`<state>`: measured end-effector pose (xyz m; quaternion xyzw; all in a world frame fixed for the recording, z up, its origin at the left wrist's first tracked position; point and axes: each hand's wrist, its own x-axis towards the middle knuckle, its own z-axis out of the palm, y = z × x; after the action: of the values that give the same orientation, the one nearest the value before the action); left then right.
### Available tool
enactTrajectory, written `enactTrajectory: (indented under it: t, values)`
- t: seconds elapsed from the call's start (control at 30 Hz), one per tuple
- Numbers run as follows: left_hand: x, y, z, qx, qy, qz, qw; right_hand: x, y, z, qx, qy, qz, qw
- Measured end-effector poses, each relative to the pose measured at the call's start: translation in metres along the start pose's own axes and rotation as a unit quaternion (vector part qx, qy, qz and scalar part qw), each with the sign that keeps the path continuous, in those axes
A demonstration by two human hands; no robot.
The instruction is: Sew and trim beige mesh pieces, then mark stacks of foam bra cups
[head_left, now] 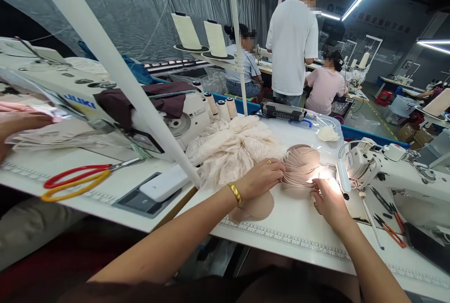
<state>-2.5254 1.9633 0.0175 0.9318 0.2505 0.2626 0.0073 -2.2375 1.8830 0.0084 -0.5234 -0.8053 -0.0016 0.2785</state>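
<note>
Beige, rounded, fabric-like pieces (300, 165), stacked overlapping, lie on the white desk (291, 216); the left hand (262, 179), fingers bunched, touches their nine-o'clock edge, the curled right hand (329, 201) their four-o'clock; whether either grips, I cannot tell.

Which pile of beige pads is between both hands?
The taller, fanned pile, with the left hand and right hand at its sides; the flatter pads lie left of it, nearer the person.

Gold bangle (235, 194), gold ring (269, 161), dark clothing (123, 291).
</note>
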Motion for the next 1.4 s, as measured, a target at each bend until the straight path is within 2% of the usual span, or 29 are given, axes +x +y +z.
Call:
enactTrajectory:
  t: [0.13,0.43,0.5,0.6,0.67,0.73,0.83,0.87,0.9,0.97,1.03,1.07,1.2,1.3,1.4]
  values:
    - [0.002,0.001,0.0,-0.009,-0.014,0.006,1.0,0.001,-0.003,-0.002,-0.018,-0.012,-0.002,1.0]
    - [0.007,-0.006,0.006,-0.025,-0.057,0.034,0.998,-0.006,0.001,0.004,-0.045,-0.015,-0.07,0.996]
    - [0.006,-0.007,0.005,-0.029,-0.062,0.038,0.997,-0.014,-0.003,-0.004,-0.047,-0.012,-0.071,0.996]
    - [0.003,-0.008,0.001,-0.029,-0.067,0.04,0.997,-0.037,-0.011,-0.032,-0.046,-0.005,-0.059,0.997]
    - [0.001,-0.007,-0.002,-0.026,-0.071,0.037,0.996,-0.06,-0.013,-0.058,-0.001,-0.007,-0.011,1.0]
    - [-0.002,-0.006,-0.005,-0.023,-0.077,0.039,0.996,-0.088,-0.007,-0.082,0.098,-0.028,0.094,0.99]
    - [-0.003,-0.001,-0.007,-0.015,-0.085,0.049,0.995,-0.13,0.019,-0.103,0.21,-0.097,0.247,0.941]
    - [-0.003,0.001,-0.006,-0.006,-0.085,0.053,0.995,-0.142,0.03,-0.105,0.215,-0.109,0.28,0.929]
    - [-0.003,0.003,-0.006,0.005,-0.083,0.057,0.995,-0.15,0.039,-0.106,0.192,-0.1,0.298,0.93]
    - [-0.002,0.007,-0.006,0.027,-0.076,0.063,0.995,-0.155,0.05,-0.103,0.083,-0.031,0.282,0.955]
    - [-0.001,0.011,-0.006,0.038,-0.074,0.071,0.994,-0.144,0.045,-0.096,-0.02,0.05,0.206,0.977]
    - [-0.001,0.012,-0.008,0.042,-0.074,0.077,0.993,-0.132,0.037,-0.092,-0.038,0.075,0.16,0.984]
    - [0.0,0.019,-0.015,0.041,-0.066,0.118,0.99,-0.065,-0.007,-0.061,0.012,0.054,0.029,0.998]
    - [0.001,0.023,-0.018,0.035,-0.056,0.137,0.988,-0.017,-0.021,-0.027,-0.05,-0.014,0.038,0.998]
    - [0.0,0.027,-0.019,0.04,-0.056,0.136,0.988,0.013,-0.016,0.003,-0.086,-0.032,0.048,0.995]
